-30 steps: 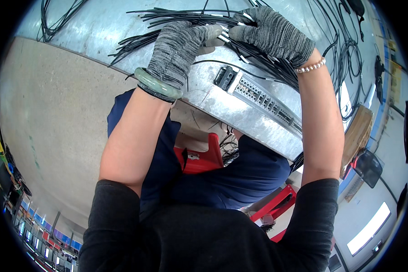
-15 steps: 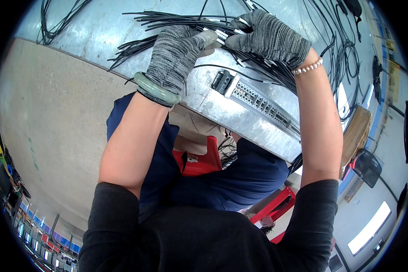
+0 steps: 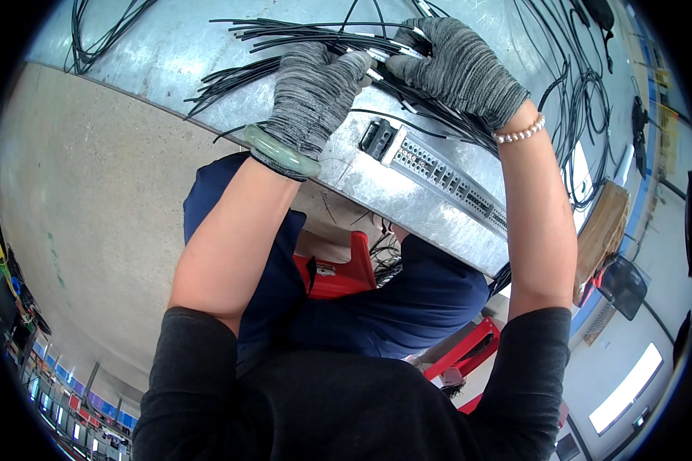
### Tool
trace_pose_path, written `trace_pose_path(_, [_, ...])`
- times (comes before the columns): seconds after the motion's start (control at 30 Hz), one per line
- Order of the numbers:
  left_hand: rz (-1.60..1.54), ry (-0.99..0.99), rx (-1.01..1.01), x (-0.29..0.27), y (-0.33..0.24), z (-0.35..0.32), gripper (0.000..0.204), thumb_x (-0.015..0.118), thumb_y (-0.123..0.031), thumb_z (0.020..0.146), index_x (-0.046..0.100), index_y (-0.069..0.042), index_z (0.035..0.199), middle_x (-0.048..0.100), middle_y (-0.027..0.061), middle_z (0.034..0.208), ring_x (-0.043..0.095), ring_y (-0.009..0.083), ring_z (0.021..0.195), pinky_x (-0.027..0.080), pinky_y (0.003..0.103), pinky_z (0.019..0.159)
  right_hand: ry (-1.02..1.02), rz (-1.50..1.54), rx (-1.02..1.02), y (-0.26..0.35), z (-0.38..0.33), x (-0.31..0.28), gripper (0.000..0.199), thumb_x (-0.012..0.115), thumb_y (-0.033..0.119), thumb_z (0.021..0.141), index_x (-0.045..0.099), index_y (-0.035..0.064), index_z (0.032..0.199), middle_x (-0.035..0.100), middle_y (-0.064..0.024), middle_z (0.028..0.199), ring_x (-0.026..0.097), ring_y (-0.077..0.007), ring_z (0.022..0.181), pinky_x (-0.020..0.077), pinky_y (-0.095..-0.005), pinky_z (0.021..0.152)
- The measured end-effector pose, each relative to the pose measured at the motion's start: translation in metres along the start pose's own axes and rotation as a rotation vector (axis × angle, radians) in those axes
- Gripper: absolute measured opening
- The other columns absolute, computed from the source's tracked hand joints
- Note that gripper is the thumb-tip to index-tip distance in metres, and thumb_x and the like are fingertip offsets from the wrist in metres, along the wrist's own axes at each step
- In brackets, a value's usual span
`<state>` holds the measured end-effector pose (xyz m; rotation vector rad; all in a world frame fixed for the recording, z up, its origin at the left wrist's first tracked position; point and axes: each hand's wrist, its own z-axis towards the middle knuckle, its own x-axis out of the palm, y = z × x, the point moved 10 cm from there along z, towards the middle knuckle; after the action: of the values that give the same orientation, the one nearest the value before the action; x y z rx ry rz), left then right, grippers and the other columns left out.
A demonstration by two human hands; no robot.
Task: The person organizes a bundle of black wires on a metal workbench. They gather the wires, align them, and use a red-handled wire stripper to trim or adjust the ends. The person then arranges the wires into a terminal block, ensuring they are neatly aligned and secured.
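A bundle of thin black wires [image 3: 284, 32] with white marker sleeves [image 3: 378, 55] runs across the metal bench top. In a grey knitted glove, my left hand [image 3: 315, 91] is closed on the bundle, thumb and forefinger near the white sleeves. My right hand [image 3: 461, 71], gloved alike, grips the wires a little to the right; its fingertips are partly hidden among them. Loose wire ends fan out to the left of my left hand. Below my hands, a long grey terminal strip [image 3: 447, 181] with rows of holes and a black end piece [image 3: 377, 138] lies on the bench.
More black cable coils rest on the bench [image 3: 169, 65] at far left [image 3: 92, 38] and right [image 3: 588, 115]. The bench's near edge runs diagonally above my knees. A red stool [image 3: 346, 269] stands beneath, and a cardboard piece [image 3: 601, 230] is at the right.
My left hand has shifted slightly right along the wires, closer to my right hand. My right hand has barely moved, with its fingers curled a little differently around the bundle.
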<state>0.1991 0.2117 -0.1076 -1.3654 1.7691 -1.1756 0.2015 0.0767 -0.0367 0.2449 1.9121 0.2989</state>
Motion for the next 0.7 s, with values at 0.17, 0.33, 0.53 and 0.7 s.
trace_pose_path(0.17, [-0.031,0.026,0.037,0.003,-0.005,-0.002,0.029,0.069,-0.024,0.083,0.065,0.003,0.077,0.065,0.011,0.069,0.061,0.0163,0.063,0.049,0.029,0.057,-0.064,0.013,-0.025,-0.002,-0.003,-0.002,0.039,0.067,0.038,0.084,0.067,0.0018,0.097,0.062,-0.0093,0.068,0.062,-0.0173,0.067,0.0515,-0.0327,0.066])
trace_pose_path(0.33, [0.222,-0.012,0.072,0.0,-0.001,0.006,0.031,0.067,-0.028,0.087,0.066,0.002,0.078,0.067,0.0094,0.069,0.061,0.0177,0.061,0.049,0.031,0.059,0.047,0.1,0.062,-0.003,-0.003,-0.001,0.04,0.065,0.041,0.081,0.069,0.0048,0.099,0.067,-0.013,0.076,0.065,-0.0224,0.071,0.0531,-0.0357,0.072])
trace_pose_path(0.53, [0.077,0.021,0.037,0.005,0.001,0.003,0.029,0.064,-0.026,0.089,0.067,0.003,0.083,0.069,0.0095,0.075,0.063,0.0145,0.065,0.05,0.028,0.061,0.094,0.279,0.053,-0.008,-0.003,0.003,0.037,0.073,0.038,0.081,0.07,0.0025,0.093,0.065,-0.0046,0.072,0.06,-0.0111,0.069,0.0494,-0.0264,0.066])
trace_pose_path(0.7, [-0.085,0.041,0.037,0.008,-0.005,-0.001,0.023,0.062,-0.018,0.09,0.066,0.004,0.086,0.07,0.0103,0.082,0.066,0.0137,0.073,0.054,0.024,0.068,0.116,0.531,0.035,-0.008,-0.009,0.002,0.034,0.071,0.036,0.083,0.072,0.0043,0.095,0.067,-0.0049,0.074,0.06,-0.0098,0.07,0.0498,-0.0259,0.067])
